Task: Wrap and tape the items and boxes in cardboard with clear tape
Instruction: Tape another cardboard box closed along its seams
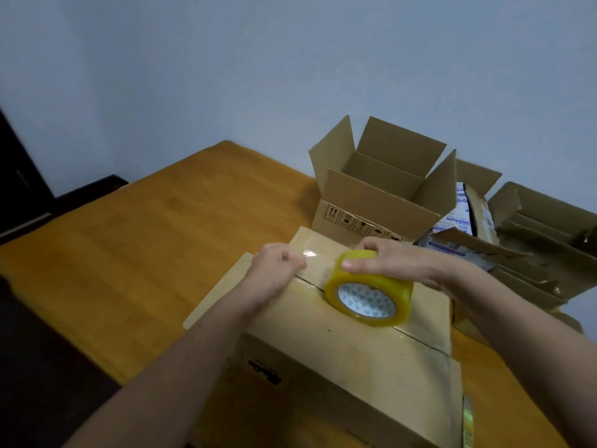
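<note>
Left hand (277, 265): the fingers are curled tight and appear to pinch the free end of the pulled tape (310, 257) near the far edge of the closed carton (339, 344).
Right hand (392, 260): fingers and thumb are clamped over the top of the tape roll (368, 291), which stands on edge on the carton's lid, on the flap seam.
Task's thing: the closed carton sits on a cardboard sheet (216, 295) on the wooden table (129, 253), right under both hands.
Risk at the pinch: if the end slips free, the tape may spring back and stick to itself.
Risk along the span: the strip hangs above the lid (a glare spot shows it), so slack could let it land creased or off the seam.
Risk at the roll: tilting it could skew the line.
Hands: two.
Tape rolls: one.
Closed cartons: one.
Open cartons: one, the open carton (387, 189) behind, flaps up.
Printed packets (458, 221): at least two, partly hidden.
Torn cardboard pile (542, 234): one heap, its pieces uncountable.
</note>
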